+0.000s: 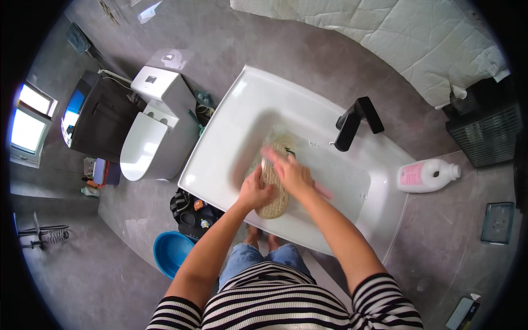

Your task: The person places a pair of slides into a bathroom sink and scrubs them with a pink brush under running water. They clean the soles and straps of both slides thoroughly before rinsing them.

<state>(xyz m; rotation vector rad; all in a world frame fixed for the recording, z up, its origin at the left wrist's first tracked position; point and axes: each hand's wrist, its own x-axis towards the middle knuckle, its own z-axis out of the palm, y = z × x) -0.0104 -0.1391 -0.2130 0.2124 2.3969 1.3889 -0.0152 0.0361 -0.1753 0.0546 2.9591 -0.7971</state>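
A shoe [273, 202] with a beige, patterned rubber sole is held sole up over the basin of the white sink [210, 161]. My left hand [256, 190] grips the shoe along its left edge. Across the upper part of the sole lies my right hand [293, 172], its fingers blurred by motion. It holds what looks like a brush with a pink handle [324, 190], whose tip shows beyond the wrist. The brush's head is mostly hidden by the fingers. Shallow, cloudy water [330, 177] stands in the basin.
A black faucet [350, 123] rises at the basin's back right. A white jug [427, 176] with a pink label is on the right. Left of the sink are a toilet [152, 132], dark clogs [194, 214] and a blue plastic basin [171, 253].
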